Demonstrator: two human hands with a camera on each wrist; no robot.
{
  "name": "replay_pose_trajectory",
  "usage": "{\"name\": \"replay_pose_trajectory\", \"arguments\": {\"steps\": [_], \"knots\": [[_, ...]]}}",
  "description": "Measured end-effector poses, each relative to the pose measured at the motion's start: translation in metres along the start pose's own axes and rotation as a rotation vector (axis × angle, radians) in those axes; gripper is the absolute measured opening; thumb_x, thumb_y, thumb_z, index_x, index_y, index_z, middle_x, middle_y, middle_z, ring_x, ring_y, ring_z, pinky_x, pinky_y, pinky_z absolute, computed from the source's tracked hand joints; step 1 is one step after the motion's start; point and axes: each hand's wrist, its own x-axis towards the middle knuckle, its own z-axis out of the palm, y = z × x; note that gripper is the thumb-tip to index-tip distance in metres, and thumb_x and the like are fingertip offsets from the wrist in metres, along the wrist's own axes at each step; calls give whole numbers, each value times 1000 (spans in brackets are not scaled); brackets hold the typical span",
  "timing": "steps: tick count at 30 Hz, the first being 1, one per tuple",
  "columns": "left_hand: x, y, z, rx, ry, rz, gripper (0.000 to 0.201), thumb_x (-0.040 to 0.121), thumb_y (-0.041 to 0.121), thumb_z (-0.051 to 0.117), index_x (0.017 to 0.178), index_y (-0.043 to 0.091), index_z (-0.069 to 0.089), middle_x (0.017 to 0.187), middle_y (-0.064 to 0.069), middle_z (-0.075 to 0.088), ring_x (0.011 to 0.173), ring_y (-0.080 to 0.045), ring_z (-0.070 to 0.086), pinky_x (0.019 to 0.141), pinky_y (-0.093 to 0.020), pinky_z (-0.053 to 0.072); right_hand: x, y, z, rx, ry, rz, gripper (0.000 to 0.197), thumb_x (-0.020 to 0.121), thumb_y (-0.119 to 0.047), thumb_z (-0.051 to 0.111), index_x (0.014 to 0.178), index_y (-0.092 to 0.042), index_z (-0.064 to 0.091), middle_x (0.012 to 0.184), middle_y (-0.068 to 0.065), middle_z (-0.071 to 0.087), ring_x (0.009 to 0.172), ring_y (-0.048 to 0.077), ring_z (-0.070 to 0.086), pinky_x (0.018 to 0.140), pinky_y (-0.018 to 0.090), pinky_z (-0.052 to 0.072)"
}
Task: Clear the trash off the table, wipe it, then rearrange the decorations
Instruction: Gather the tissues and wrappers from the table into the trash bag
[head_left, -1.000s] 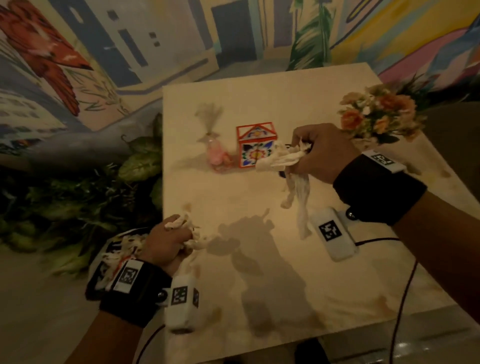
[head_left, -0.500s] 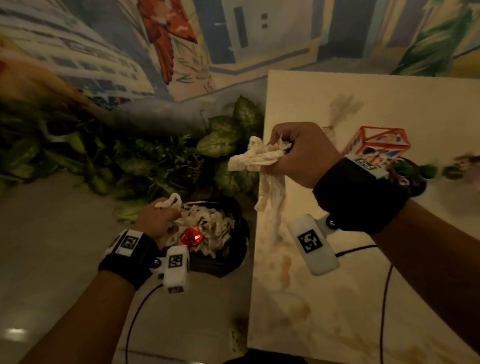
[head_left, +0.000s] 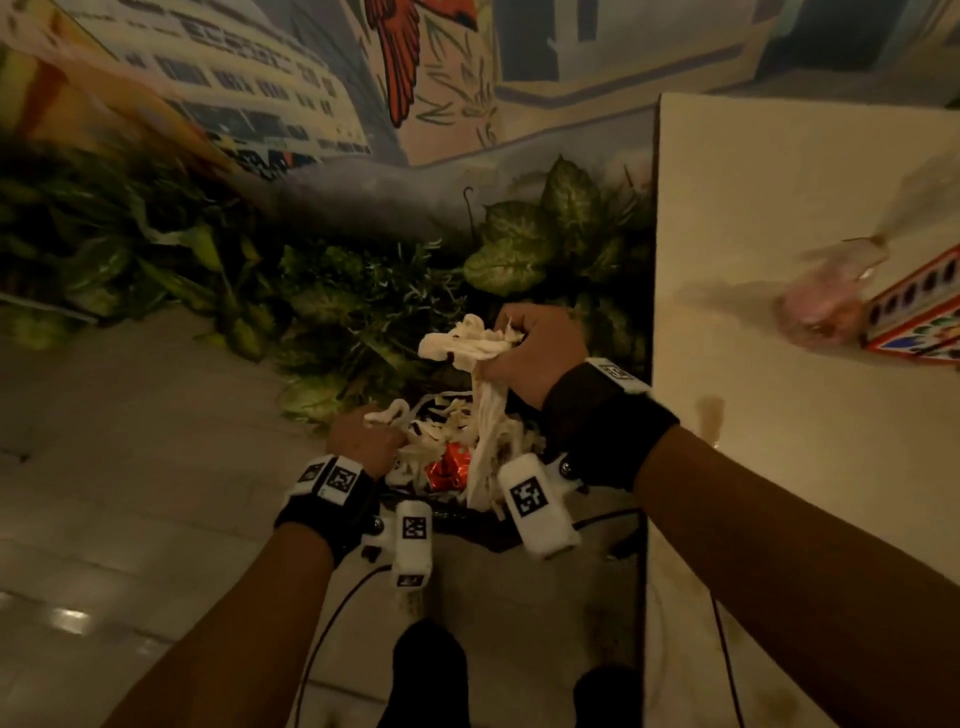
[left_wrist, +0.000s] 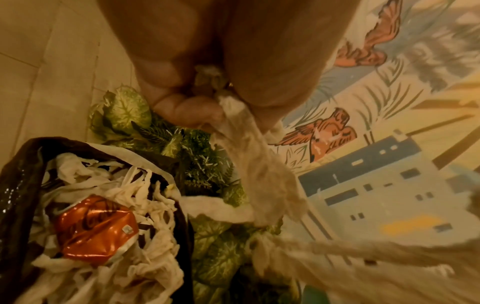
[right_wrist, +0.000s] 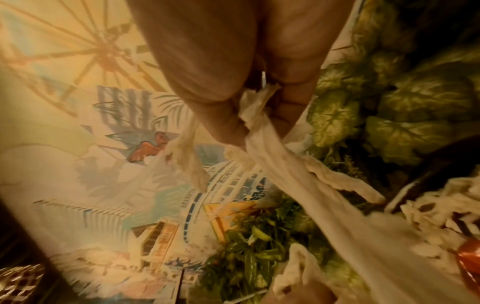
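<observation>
My right hand (head_left: 511, 349) grips a bundle of white tissue strips (head_left: 464, 347) just above a dark-lined trash bin (head_left: 470, 526) on the floor left of the table (head_left: 779, 197). One long strip (head_left: 487, 436) hangs from the bundle into the bin. My left hand (head_left: 370, 440) is at the bin's left side and holds more tissue scraps (head_left: 385, 414). In the left wrist view the fingers (left_wrist: 193, 112) pinch that tissue (left_wrist: 250, 156). Several tissue scraps and a crushed red can (left_wrist: 94, 228) fill the bin. A pink pouch (head_left: 815, 306) and a painted house box (head_left: 922, 317) stand on the table.
Green leafy plants (head_left: 524, 244) crowd the wall behind the bin, under a painted mural (head_left: 270, 88). Pale floor tiles (head_left: 104, 467) spread to the left. My dark shoes (head_left: 428, 670) stand near the table's corner. Cables run from both wrist cameras.
Both hands left the tabletop and moved left and down to the bin, each carrying its tissue. The view swung left, so the flowers are out of sight.
</observation>
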Motion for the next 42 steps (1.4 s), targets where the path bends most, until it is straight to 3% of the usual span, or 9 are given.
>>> {"name": "replay_pose_trajectory", "arguments": {"steps": [6, 11, 15, 19, 22, 26, 30, 37, 42], "knots": [[66, -13, 17, 469, -156, 45, 19, 87, 26, 56, 94, 10, 63, 106, -11, 62, 94, -29, 59, 74, -29, 44, 36, 72, 62, -97, 97, 306, 48, 70, -12, 77, 52, -23, 34, 57, -5, 35, 53, 8, 34, 47, 23, 27], [116, -29, 53, 625, -244, 166, 13, 93, 12, 49, 94, 6, 60, 108, -10, 59, 110, -30, 56, 80, -28, 41, 48, 145, 100, -105, 157, 551, 29, 72, -17, 75, 61, -7, 51, 64, 6, 45, 66, 18, 46, 57, 25, 31], [149, -57, 90, 634, -260, 213, 33, 91, 14, 49, 122, 3, 53, 129, -17, 51, 119, -30, 49, 98, -32, 39, 54, 184, 130, -187, 40, 618, 28, 78, -22, 72, 89, 4, 67, 88, 18, 65, 82, 26, 60, 69, 29, 45], [167, -84, 119, 775, -265, 296, 63, 90, 35, 51, 142, 7, 30, 150, -17, 23, 138, -32, 25, 116, -40, 21, 62, 209, 154, -357, -155, 599, 33, 87, -20, 60, 113, -1, 62, 118, 19, 60, 109, 34, 56, 89, 34, 47], [175, -96, 137, 846, -288, 286, 77, 87, 42, 57, 145, 6, 21, 153, -21, 11, 141, -36, 13, 117, -43, 14, 67, 229, 165, -381, -196, 633, 42, 85, -20, 62, 125, -8, 56, 132, 17, 51, 120, 32, 49, 96, 32, 41], [186, -110, 156, 947, -311, 281, 79, 87, 41, 57, 147, 7, 17, 151, -19, 9, 138, -38, 16, 115, -47, 18, 75, 252, 180, -431, -277, 655, 45, 86, -29, 60, 126, -10, 55, 132, 14, 52, 118, 31, 52, 92, 30, 42], [195, -112, 165, 1026, -333, 290, 80, 83, 31, 62, 146, 8, 19, 150, -18, 11, 136, -38, 19, 112, -48, 24, 85, 267, 191, -507, -356, 709, 65, 84, -27, 65, 140, -8, 40, 143, 14, 41, 128, 31, 44, 106, 37, 40], [205, -110, 164, 1023, -399, 256, 77, 90, 38, 53, 149, 15, 11, 153, -16, 3, 139, -38, 16, 113, -47, 20, 91, 279, 192, -440, -411, 717, 60, 88, -39, 58, 137, -9, 41, 143, 16, 40, 129, 35, 42, 101, 41, 38], [196, -90, 131, 811, -457, 204, 79, 79, 49, 59, 145, 30, 20, 152, -11, 18, 137, -35, 25, 112, -46, 30, 88, 252, 170, -261, -313, 751, 34, 80, -23, 62, 110, -7, 59, 113, 14, 60, 101, 30, 59, 87, 33, 51]]}}
